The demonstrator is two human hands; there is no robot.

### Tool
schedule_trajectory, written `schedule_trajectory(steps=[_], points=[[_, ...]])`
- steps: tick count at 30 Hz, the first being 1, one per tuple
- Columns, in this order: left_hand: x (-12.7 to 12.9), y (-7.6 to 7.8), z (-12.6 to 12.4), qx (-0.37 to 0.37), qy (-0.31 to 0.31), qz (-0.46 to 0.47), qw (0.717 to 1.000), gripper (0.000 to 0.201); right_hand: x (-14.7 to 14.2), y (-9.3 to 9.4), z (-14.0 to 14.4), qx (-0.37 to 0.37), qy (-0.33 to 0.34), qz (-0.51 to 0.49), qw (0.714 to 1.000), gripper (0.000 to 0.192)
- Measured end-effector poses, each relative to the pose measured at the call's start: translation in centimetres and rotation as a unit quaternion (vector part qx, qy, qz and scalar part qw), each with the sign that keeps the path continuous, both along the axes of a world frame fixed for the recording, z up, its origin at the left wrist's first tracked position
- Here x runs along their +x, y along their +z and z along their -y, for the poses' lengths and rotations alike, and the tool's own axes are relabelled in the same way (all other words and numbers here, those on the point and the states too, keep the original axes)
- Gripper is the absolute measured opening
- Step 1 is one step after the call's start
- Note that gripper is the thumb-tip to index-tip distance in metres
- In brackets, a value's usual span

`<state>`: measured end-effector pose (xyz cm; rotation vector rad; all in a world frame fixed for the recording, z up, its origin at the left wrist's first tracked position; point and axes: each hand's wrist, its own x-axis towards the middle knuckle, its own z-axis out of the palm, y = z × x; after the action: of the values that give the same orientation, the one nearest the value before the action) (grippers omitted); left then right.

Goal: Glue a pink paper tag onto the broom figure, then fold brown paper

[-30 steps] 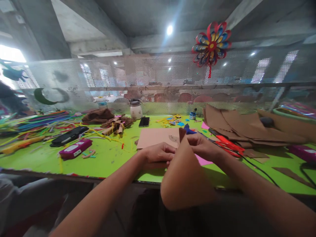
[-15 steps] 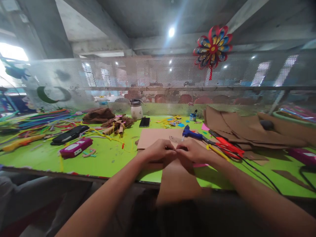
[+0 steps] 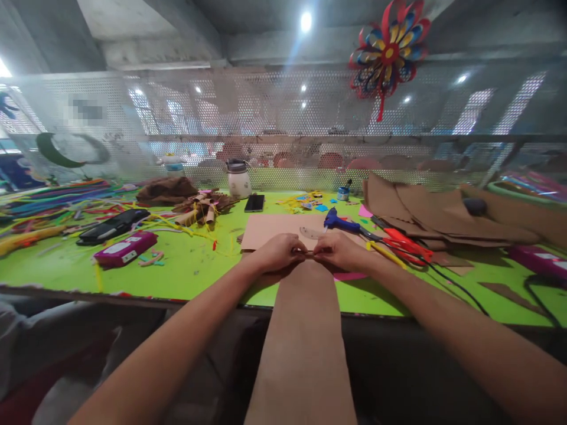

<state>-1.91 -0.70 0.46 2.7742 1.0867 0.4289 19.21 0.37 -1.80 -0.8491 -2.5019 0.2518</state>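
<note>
My left hand [image 3: 277, 252] and my right hand [image 3: 340, 251] meet at the near middle of the green table [image 3: 186, 277]. Both pinch the top edge of a long brown paper strip [image 3: 305, 342], which hangs flat from my fingers over the table's front edge towards me. Just behind my hands lies a flat sheet of brown cardboard [image 3: 274, 227]. A blue glue gun [image 3: 339, 222] rests beside it, and red scissors [image 3: 405, 245] lie to the right of my right hand.
Brown paper sheets [image 3: 443, 212] are stacked at the right. A pink box [image 3: 124, 249], a black case [image 3: 110, 225], coloured strips [image 3: 57, 198], a phone [image 3: 254, 203] and a jar [image 3: 239, 180] sit left and behind. A perforated metal screen [image 3: 283, 124] backs the table, with a paper pinwheel [image 3: 387, 53] hanging.
The curled brown paper has been pulled out straight and now hangs flat. My hands have come together at its top edge. The view has tilted down a little.
</note>
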Motion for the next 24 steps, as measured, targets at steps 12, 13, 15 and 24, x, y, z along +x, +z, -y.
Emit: schedule_trajectory(steps=[12,13,15,24], points=[[-0.3,-0.5,-0.6,0.024,0.0,0.007,1.0,0.018,-0.8,0.0,0.8,0.06,-0.004,0.043,0.997,0.016],[-0.2,-0.4,-0.6,0.024,-0.001,0.006,1.0,0.017,-0.8,0.0,0.9,0.062,-0.004,0.05,0.997,0.016],[-0.2,-0.4,-0.4,0.028,-0.001,0.002,1.0,0.015,-0.8,0.3,1.1,0.067,-0.007,0.065,0.996,0.015],[-1.0,0.0,0.0,0.018,0.016,-0.025,0.999,0.015,0.6,1.1,1.2,0.039,0.0,0.108,0.993,0.013]])
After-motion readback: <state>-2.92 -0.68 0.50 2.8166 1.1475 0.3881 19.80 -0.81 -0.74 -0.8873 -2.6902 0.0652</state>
